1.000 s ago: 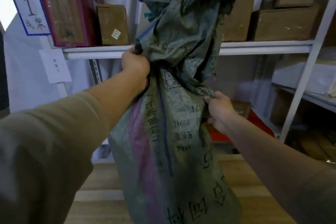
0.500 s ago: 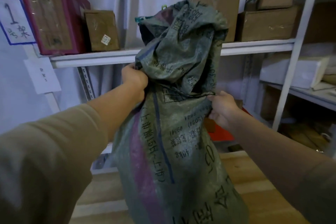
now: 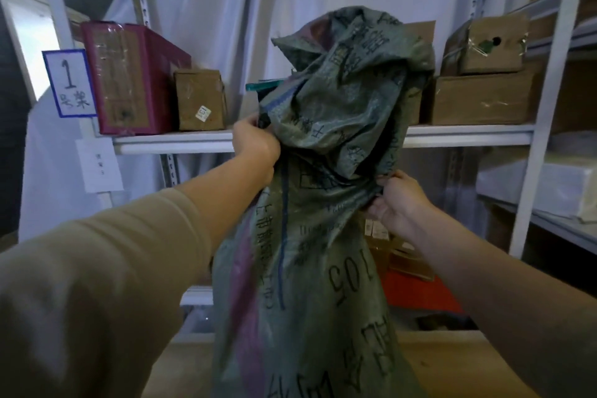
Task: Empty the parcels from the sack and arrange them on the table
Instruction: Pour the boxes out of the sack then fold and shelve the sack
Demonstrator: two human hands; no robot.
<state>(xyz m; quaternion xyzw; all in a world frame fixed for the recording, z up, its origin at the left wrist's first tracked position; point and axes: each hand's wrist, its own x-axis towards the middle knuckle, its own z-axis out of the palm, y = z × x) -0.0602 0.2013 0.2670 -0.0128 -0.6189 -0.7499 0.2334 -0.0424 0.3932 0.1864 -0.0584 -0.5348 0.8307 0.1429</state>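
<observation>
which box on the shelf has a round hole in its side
The small taped cardboard box stacked on the wide flat box, right of the sack. The other boxes on the shelf show no hole.

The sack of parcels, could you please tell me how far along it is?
Nothing looks emptied yet: the sack stands bulging on the table. In hand: the left hand and right hand grip its bunched neck. Left: emptying and arranging every parcel.

Your arms, sleeved in tan

Your left sleeve (image 3: 97,284) is plain khaki cloth ending mid-forearm; your right sleeve (image 3: 578,342) matches it.
</observation>
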